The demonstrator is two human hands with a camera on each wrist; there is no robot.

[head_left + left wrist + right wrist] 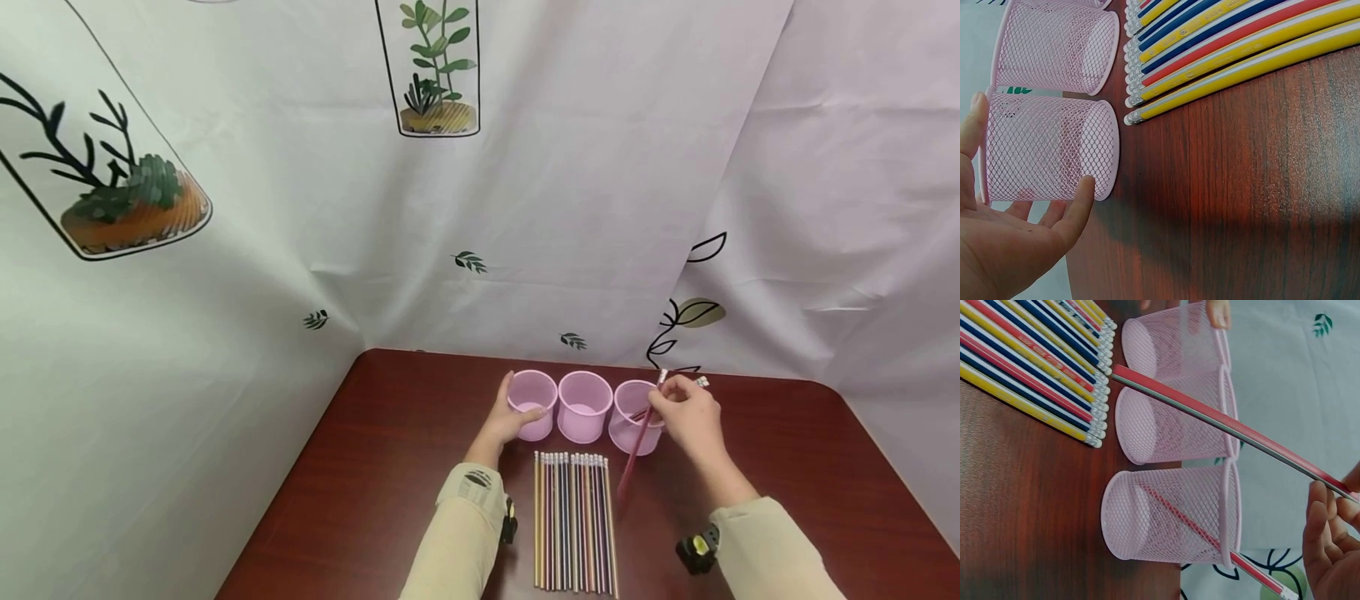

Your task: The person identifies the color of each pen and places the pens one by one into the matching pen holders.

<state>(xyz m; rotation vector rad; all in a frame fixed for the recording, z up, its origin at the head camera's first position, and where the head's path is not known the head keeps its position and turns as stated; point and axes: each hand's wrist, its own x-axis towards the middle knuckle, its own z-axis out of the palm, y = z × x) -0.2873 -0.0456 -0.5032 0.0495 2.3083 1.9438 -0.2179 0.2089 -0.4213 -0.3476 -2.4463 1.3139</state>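
Note:
My left hand [501, 423] holds the leftmost pink mesh pencil cup [534, 431], thumb at the near side of its rim and fingers round its outer side. With fingertips and thumb, my right hand [693, 417] pinches a red striped pencil [1210, 419] near its eraser end. That pencil slants down toward the table, its lower end outside the cups, and overlaps the right pencil cup [1147, 519] in the head view. Another red pencil [1179, 515] leans inside the right cup, eraser end up past the rim. Between these two cups stands the middle pencil cup [581, 429].
Several yellow, blue and red pencils [573, 525] lie side by side in front of the cups, erasers toward them. The dark red table [360, 467] meets a white printed curtain [450, 308] behind the cups. Each wrist wears a small black camera [697, 550].

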